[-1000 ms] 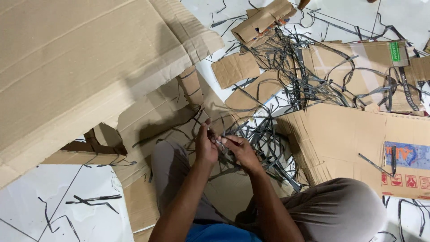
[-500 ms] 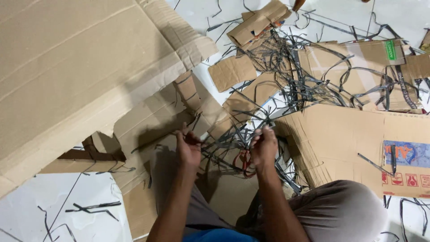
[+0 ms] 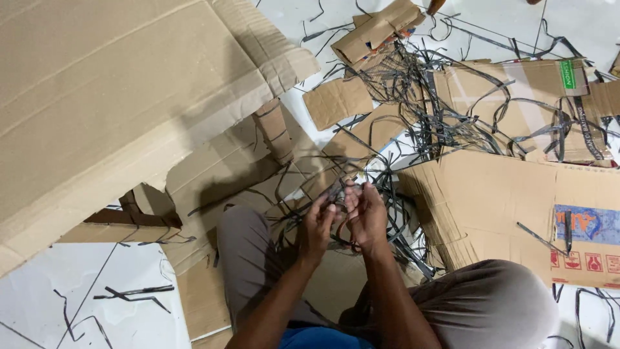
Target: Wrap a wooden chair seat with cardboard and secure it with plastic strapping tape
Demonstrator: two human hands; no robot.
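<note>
I sit on the floor with my knees apart. My left hand (image 3: 316, 227) and my right hand (image 3: 365, 214) are close together in front of me, fingers curled around thin dark plastic straps (image 3: 337, 191) that they hold between them. The straps run from my hands into a tangled pile of black strapping (image 3: 426, 110) spread over flattened cardboard further off. Exactly how the straps are wound in my fingers is hidden.
A big cardboard box (image 3: 116, 97) fills the upper left. A flattened carton with printed marks (image 3: 516, 207) lies to the right. Cardboard scraps (image 3: 336, 100) and loose straps (image 3: 132, 294) lie on the white tiled floor (image 3: 97, 317).
My hands, pulled apart half a second ago, have come back together on the straps. The view has shifted slightly.
</note>
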